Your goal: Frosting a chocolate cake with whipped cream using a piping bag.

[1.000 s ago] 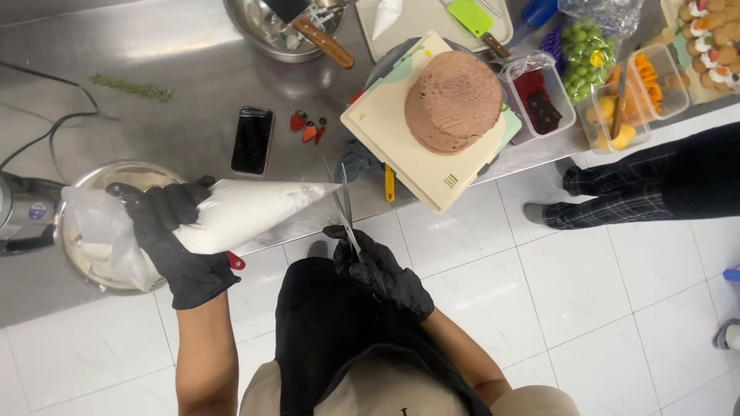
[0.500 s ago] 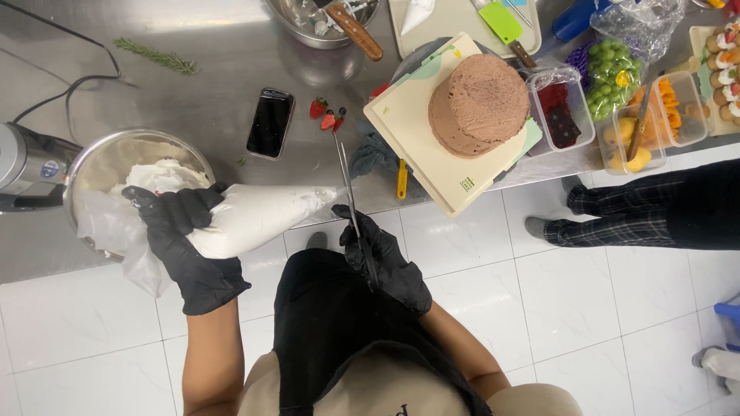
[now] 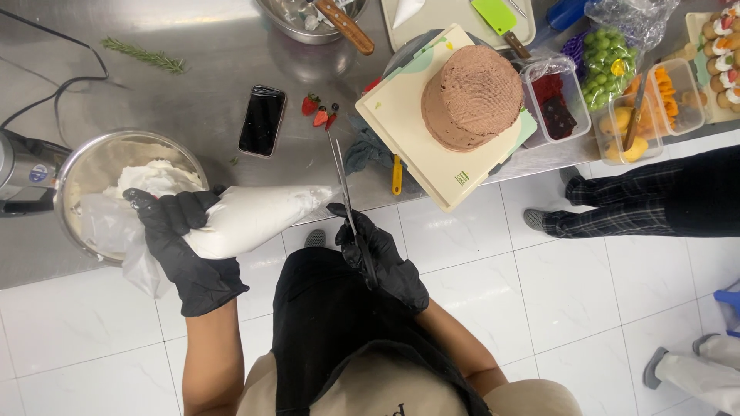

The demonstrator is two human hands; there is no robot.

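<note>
My left hand (image 3: 179, 245), in a black glove, grips the wide twisted end of a clear piping bag (image 3: 247, 218) filled with white cream. The bag lies sideways with its tip pointing right. My right hand (image 3: 378, 258), also gloved in black, holds a pair of scissors (image 3: 342, 182) whose blades point up and away, right at the bag's tip. A round chocolate-frosted cake (image 3: 472, 94) sits on a cream-coloured board (image 3: 412, 139) further right on the steel counter.
A steel mixing bowl (image 3: 92, 166) of white cream stands by my left hand, next to a mixer. A black phone (image 3: 262, 120), cut strawberries (image 3: 318, 113), a rosemary sprig and tubs of fruit (image 3: 640, 108) lie on the counter. Another person's legs (image 3: 640, 200) stand at right.
The view has drifted so the counter sits lower and to the right. My right hand has brought the scissors closer to the bag's tip. My left hand keeps its grip on the bag.
</note>
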